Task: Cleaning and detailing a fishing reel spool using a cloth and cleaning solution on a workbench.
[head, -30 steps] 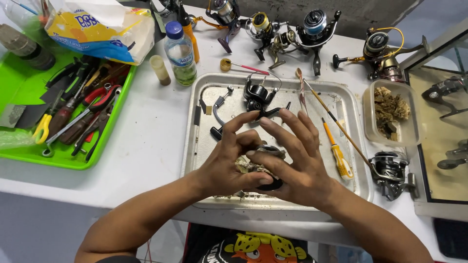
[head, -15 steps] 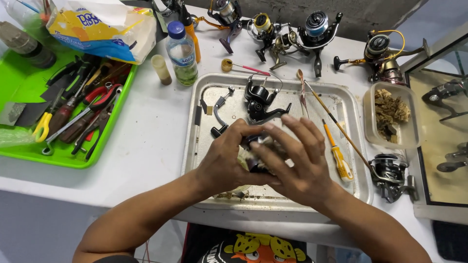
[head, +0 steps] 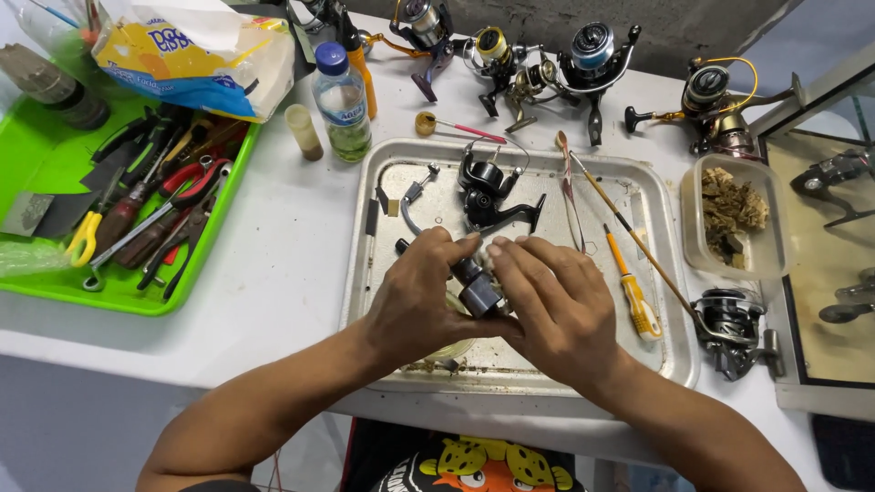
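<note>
Both my hands meet over the middle of a metal tray (head: 656,364). My left hand (head: 415,305) and my right hand (head: 558,310) together grip a small dark reel part (head: 478,290), fingertips pressed around it. A pale scrap shows at my right fingertips (head: 486,258); I cannot tell what it is. Just beyond the hands a black fishing reel body (head: 488,193) lies in the tray with a black crank handle (head: 415,196) beside it. A yellow-handled screwdriver (head: 635,296) lies right of my right hand.
A green tray (head: 46,155) of pliers and screwdrivers sits at left. A water bottle (head: 342,100) and small vial (head: 303,132) stand behind the metal tray. Several reels (head: 583,59) line the back edge. A plastic tub (head: 734,219) and another reel (head: 729,328) are at right.
My hands have drawn closer together and shifted slightly away from me on the tray, fingers closing tighter around the dark part. The other objects have not moved.
</note>
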